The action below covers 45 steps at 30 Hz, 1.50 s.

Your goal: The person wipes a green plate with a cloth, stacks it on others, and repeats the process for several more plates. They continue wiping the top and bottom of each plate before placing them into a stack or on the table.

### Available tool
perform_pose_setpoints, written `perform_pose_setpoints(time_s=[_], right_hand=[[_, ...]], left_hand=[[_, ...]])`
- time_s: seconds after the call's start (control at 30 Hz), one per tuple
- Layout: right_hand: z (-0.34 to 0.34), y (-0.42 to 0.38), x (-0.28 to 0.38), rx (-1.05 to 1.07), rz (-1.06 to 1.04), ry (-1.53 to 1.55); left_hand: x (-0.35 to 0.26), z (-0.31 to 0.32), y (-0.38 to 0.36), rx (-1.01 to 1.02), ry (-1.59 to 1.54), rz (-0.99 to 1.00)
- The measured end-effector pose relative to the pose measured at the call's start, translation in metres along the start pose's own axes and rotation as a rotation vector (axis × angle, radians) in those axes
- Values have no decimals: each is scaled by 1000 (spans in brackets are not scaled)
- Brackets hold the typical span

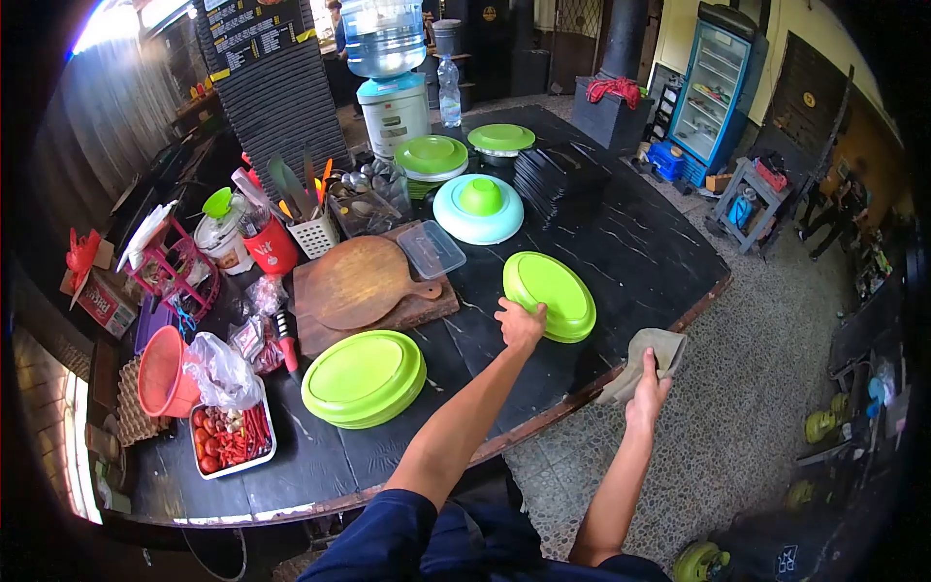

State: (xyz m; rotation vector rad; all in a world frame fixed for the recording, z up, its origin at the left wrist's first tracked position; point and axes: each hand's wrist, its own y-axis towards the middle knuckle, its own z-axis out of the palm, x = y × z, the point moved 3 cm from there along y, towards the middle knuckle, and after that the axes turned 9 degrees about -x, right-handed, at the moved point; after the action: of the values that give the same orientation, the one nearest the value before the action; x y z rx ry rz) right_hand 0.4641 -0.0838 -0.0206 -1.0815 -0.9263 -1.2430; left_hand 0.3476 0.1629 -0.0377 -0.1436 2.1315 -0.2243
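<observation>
My left hand (524,325) grips the near-left rim of a bright green oval plate (550,294), which is tilted over the black table and appears bottom up. In my right hand (648,393), out past the table's right edge, is a grey-beige cloth (635,364), pinched under the thumb. To the left of my left forearm, a stack of similar green oval plates (364,376) lies near the table's front edge. Behind the held plate sit pale blue plates (480,221) with a small green bowl (481,195) on top.
A round wooden board (359,281), a clear plastic lid (430,249) and a red-handled knife (287,341) lie left of centre. A tray of tomatoes and chillies (233,436) is at front left. Green plate stacks (431,155) and a water dispenser (392,112) stand at the back.
</observation>
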Motion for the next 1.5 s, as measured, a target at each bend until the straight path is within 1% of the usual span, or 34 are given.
perform_pose_setpoints(time_s=[0.07,0.13,0.17,0.2,0.23,0.27,0.33,0.37,0.4,0.43,0.47,0.5,0.53,0.57,0.6,0.63,0.67,0.73,0.77,0.8,0.83,0.87,0.9,0.93,0.97,1.0,1.07,1.1,1.17,1.2,1.27,1.4,1.47,1.5], right_hand=[[2,-15,4,0,31,7],[0,-19,-7,3,71,7],[-1,-17,-25,42,116,-47],[-1,-17,-37,82,162,-101],[6,-35,-29,91,90,-252],[11,-44,-34,196,93,-249],[26,-65,-29,371,-35,-368],[34,-77,-30,322,-133,-446],[39,-82,-36,337,-125,-445],[46,-87,-43,385,-174,-476],[53,-93,-48,434,-223,-509],[62,-105,-47,461,-208,-477],[71,-114,-50,474,-203,-471],[79,-124,-55,553,-126,-411],[90,-135,-59,629,-51,-348],[101,-147,-63,645,-33,-339],[114,-157,-70,674,-83,-323],[140,-179,-85,696,-134,-334],[153,-187,-98,701,-219,-379],[165,-195,-108,702,-307,-423],[176,-210,-105,725,-326,-466],[183,-223,-101,745,-404,-576],[190,-236,-98,790,-411,-610],[194,-248,-95,835,-418,-645],[197,-257,-98,849,-459,-601],[198,-267,-88,829,-462,-608],[198,-272,-93,809,-521,-494],[197,-272,-95,812,-524,-499],[195,-267,-99,782,-416,-489],[194,-268,-98,780,-420,-492],[190,-269,-98,766,-315,-472],[185,-277,-94,769,-328,-449],[181,-280,-88,783,-349,-435],[181,-280,-87,785,-337,-426]], left_hand=[[11,1,3,-4,-15,-3],[27,-1,6,-8,-109,99],[37,-5,7,-83,-154,245],[45,-17,6,-88,-151,240],[50,-35,2,19,-296,232],[52,-57,-4,125,-441,223],[48,-120,-25,159,-528,243],[62,-140,-20,94,-541,329],[69,-168,-20,88,-577,310],[76,-195,-21,-16,-616,309],[87,-222,-19,-78,-658,308],[105,-247,-11,-229,-580,421],[118,-275,-8,-380,-444,408],[129,-300,-9,-537,-366,471],[138,-325,-13,-629,-283,481],[155,-345,-11,-795,29,524],[174,-357,-8,-869,203,444],[207,-374,1,-881,289,290],[222,-379,5,-796,289,159],[236,-380,10,-805,300,95],[245,-382,17,-708,212,56],[255,-383,22,-608,126,17],[254,-383,21,-611,87,56],[254,-381,18,-632,54,54],[254,-379,16,-656,54,52],[249,-378,13,-680,54,51],[240,-377,7,-709,72,49],[239,-375,5,-724,68,76],[239,-372,4,-772,105,142],[237,-371,4,-769,101,142],[235,-370,1,-790,64,208],[243,-367,13,-845,-44,209],[247,-369,17,-798,-80,95],[244,-372,17,-798,-81,94]])
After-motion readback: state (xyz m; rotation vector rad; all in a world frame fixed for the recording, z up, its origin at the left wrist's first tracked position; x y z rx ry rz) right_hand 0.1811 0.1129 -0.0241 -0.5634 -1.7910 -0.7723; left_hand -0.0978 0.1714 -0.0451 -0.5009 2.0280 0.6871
